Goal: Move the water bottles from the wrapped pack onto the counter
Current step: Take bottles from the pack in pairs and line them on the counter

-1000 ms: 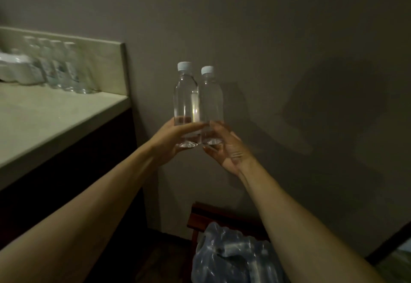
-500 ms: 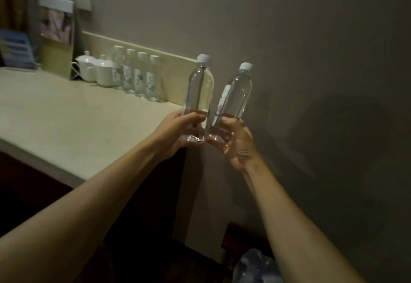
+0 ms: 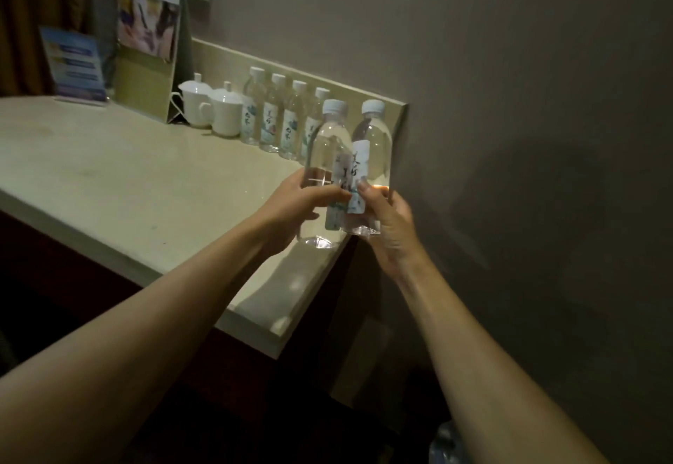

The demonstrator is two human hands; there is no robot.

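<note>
My left hand (image 3: 296,205) grips a clear water bottle (image 3: 326,150) with a white cap, held upright just above the right end of the pale counter (image 3: 127,186). My right hand (image 3: 386,223) grips a second clear bottle (image 3: 375,143) beside it; the two bottles touch. Several more labelled bottles (image 3: 280,117) stand in a row against the counter's backsplash, just behind the held pair. A corner of the wrapped pack (image 3: 442,443) shows at the bottom, on the floor to the right of the counter.
Two white lidded cups (image 3: 215,108) stand left of the bottle row. A folded card stand (image 3: 149,44) and a blue leaflet holder (image 3: 74,64) sit further left. A grey wall closes the right side. The counter's front edge runs diagonally towards me.
Both hands have carried their bottles left and down, from in front of the wall to over the counter's right end. The view has swung left, and the right bottle now stands upright.
</note>
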